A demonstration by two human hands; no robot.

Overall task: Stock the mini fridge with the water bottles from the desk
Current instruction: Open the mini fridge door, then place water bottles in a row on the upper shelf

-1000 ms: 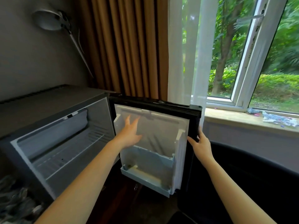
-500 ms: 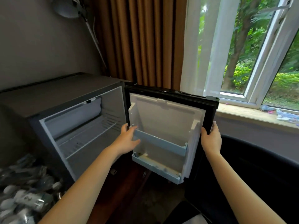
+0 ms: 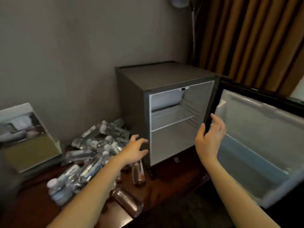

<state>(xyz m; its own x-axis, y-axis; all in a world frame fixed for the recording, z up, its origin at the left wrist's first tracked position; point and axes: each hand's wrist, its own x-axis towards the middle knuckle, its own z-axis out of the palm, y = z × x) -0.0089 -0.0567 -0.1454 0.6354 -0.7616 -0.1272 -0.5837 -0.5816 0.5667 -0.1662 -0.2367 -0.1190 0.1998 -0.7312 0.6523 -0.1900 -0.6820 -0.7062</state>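
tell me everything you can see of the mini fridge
The mini fridge is a small dark grey box with a vented top, standing on short feet on the wooden desk. Its door is swung wide open to the right, showing a pale lining and a door bin. Inside sit one white wire shelf and a pale cold box; otherwise it looks empty.

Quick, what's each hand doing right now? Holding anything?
Left hand: open, fingers spread above the water bottles, holding nothing.
Right hand: open, fingers relaxed in front of the mini fridge, holding nothing.
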